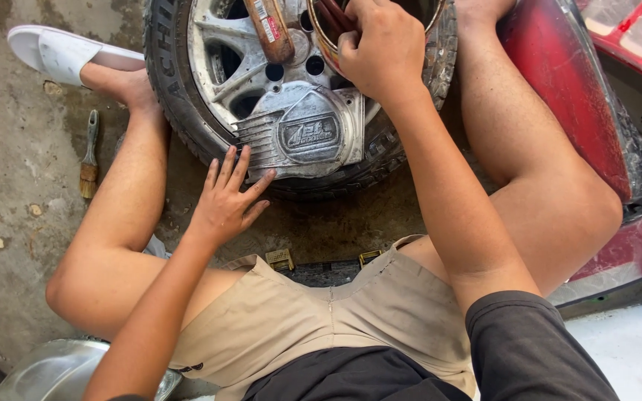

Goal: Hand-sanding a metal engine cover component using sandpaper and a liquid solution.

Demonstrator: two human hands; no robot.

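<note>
Between the person's bent legs on the concrete floor stands a wheel. Left hand lies spread flat against its ribbed metal cover; right hand is curled around a round metal ring at the hub. A small brush lies nearby.

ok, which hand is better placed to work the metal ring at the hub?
Right. The right hand already grips the metal ring at the wheel; the left hand lies flat against the silver engine cover, bracing.
</note>
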